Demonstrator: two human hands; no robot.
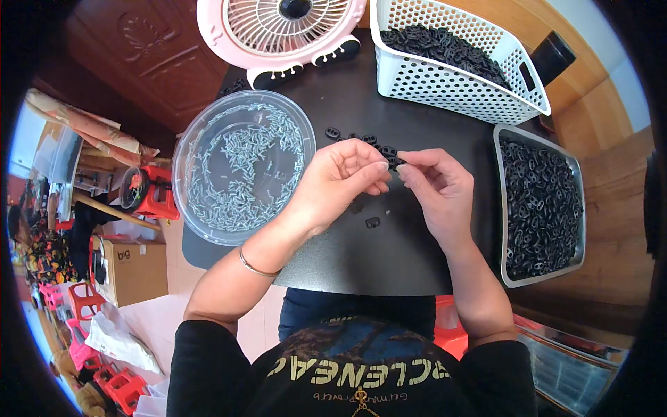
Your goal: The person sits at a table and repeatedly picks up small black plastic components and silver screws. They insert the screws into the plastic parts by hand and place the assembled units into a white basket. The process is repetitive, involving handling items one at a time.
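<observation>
My left hand (pixel 340 182) and my right hand (pixel 438 187) meet over a black tabletop (pixel 389 257), fingertips pinched together on a small black plastic part (pixel 394 162). Whether the left fingers also hold a metal pin is hidden. A short row of the same black parts (pixel 361 137) lies just beyond my hands. One loose black part (pixel 373 222) rests on the tabletop below my hands. A thin bracelet circles my left wrist.
A round clear bowl (pixel 187 149) of small silvery pins sits left. A metal tray (pixel 501 208) full of black parts is right. A white perforated basket (pixel 458 87) with black parts stands at the back, beside a pink fan (pixel 278 28). Red stools lie on the floor to the left.
</observation>
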